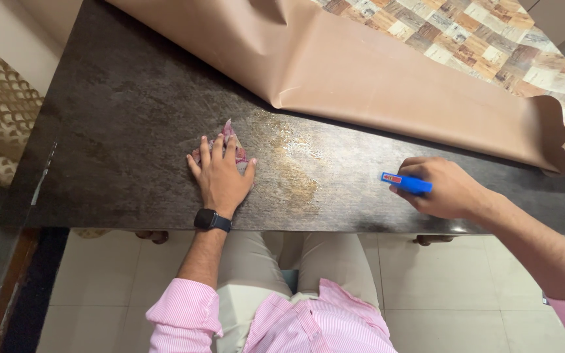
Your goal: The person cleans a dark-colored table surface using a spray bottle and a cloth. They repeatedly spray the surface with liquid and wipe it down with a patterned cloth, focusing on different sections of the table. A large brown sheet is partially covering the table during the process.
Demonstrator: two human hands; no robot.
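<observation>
Pressing flat on the dark, mottled stone-look tabletop [119, 124], the left hand [220, 176] lies palm down with fingers spread and extended, pinning a small crumpled reddish-pink cloth [229, 140]. The cloth sits under and just beyond the fingertips, its free corner poking out away from the person; only that far part shows, the rest being covered by the hand. A black wrist-worn watch [212, 219] sits on that wrist.

The right hand [449, 189] rests well apart to the right, fingers curled closed around a small blue tube-shaped object with a red-and-white label [405, 183]. Its long axis runs roughly along the table edge, and the free end projects from the fist toward the left hand.

Between the two hands lies a pale, yellowish wet-looking smear [295, 170] on the tabletop. It begins just to the right of the left fingertips and is nearer the left hand than the right; the blue object's free end points toward it but is apart from it.

Beyond both sets of fingers, a tan vinyl table cover [387, 78] is folded back, showing its patterned face [479, 39] at the far right.
</observation>
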